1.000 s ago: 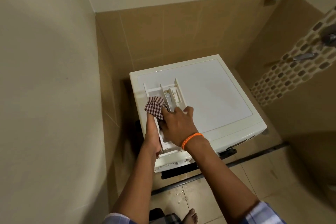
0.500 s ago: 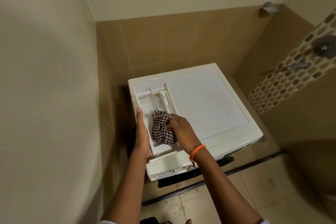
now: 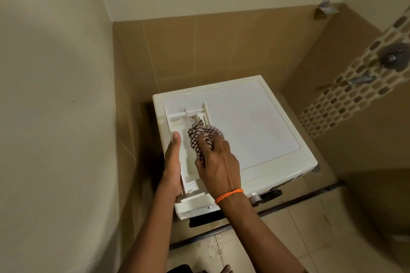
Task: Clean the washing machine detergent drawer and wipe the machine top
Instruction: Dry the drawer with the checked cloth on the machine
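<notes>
The white detergent drawer (image 3: 185,157) lies lengthwise along the left side of the white washing machine top (image 3: 248,122), its front panel hanging past the machine's front edge. My left hand (image 3: 173,162) grips the drawer's left wall, thumb on top. My right hand (image 3: 218,166), with an orange band at the wrist, presses a brown-and-white checked cloth (image 3: 203,135) into the drawer's right compartments, toward the far end. The cloth is bunched and hides part of those compartments.
The machine stands in a tiled corner, with a wall close on the left (image 3: 66,117) and tiles behind. Taps (image 3: 360,79) and a round valve (image 3: 392,56) stick out of the mosaic strip on the right wall. The floor tiles (image 3: 210,246) show water drops.
The cloth in my right hand slid back along the drawer, then forward toward its far end again. My left hand stays on the drawer's left wall. The camera tilted a little.
</notes>
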The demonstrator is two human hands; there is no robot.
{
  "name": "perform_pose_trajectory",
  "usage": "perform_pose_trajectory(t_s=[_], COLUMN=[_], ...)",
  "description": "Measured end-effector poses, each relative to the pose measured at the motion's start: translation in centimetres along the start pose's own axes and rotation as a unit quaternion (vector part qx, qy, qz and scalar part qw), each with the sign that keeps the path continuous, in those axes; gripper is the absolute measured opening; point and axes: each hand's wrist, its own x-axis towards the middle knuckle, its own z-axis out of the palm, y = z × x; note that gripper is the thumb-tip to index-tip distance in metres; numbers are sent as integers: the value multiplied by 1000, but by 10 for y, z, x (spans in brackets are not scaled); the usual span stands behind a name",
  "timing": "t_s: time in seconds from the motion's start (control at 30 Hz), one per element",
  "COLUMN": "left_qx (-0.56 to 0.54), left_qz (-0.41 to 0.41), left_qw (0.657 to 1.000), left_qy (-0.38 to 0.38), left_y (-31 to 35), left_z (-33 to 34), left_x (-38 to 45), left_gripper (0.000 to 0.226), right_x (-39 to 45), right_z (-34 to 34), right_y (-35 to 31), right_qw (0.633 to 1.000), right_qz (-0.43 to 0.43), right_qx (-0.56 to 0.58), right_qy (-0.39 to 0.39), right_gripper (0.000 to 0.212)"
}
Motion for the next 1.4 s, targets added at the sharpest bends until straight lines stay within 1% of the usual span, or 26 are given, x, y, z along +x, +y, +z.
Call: perform_pose_trajectory(t_s=[0.07,0.13,0.27,0.33,0.4,0.53,0.67,0.73,0.8,0.9,1.0,1.07,1.13,1.2,1.27,1.3,1.33,1.4], left_qx=[-15,-20,-19,-27,-37,15,15,26,32,33,4,6,13,15,34,45,44,37], left_qz=[16,19,18,16,14,42,37,60,92,78,76,68,60,44,51,57,61,59], left_qw=[1000,999,1000,1000,999,999,999,998,995,996,997,996,997,998,997,996,996,997], left_qy=[23,18,15,5,-7,1,-4,6,9,5,34,54,52,36,35,43,47,43], left_y=[-1,5,20,21,22,19,12,17,16,17,23,23,20,14,15,18,21,24], left_z=[-3,-6,-5,-2,2,9,5,5,7,12,4,-2,-5,-1,2,3,2,0], left_x=[1,-1,-6,-8,-9,-10,-7,-10,-12,-18,-12,-6,-3,-5,-6,-5,-3,1], left_gripper=[88,92,109,110,107,90,90,95,99,107,99,96,98,100,105,106,104,101], right_x=[-2,-5,-10,-3,7,32,45,41,38,36,26,15,13,16,17,15,13,5], right_z=[1,-2,-7,-10,-10,-8,-11,-13,-17,-27,-32,-31,-30,-31,-33,-34,-35,-34], right_y=[3,3,7,11,12,11,5,4,4,10,13,9,8,9,12,12,12,8], right_qw=[1000,1000,998,997,997,996,998,998,997,992,976,968,970,968,965,970,977,993], right_qz=[0,-15,-50,-54,-53,-45,-22,-27,-27,-12,2,14,18,25,32,35,36,29], right_qx=[-5,-16,-24,-34,-54,-77,-57,-47,-32,-12,24,44,29,7,12,19,26,36], right_qy=[-11,-19,-43,-36,-27,-10,-20,-29,-62,-125,-214,-248,-241,-250,-259,-242,-206,-107], right_gripper=[57,52,23,15,13,13,14,18,23,30,35,36,36,36,36,38,41,47])
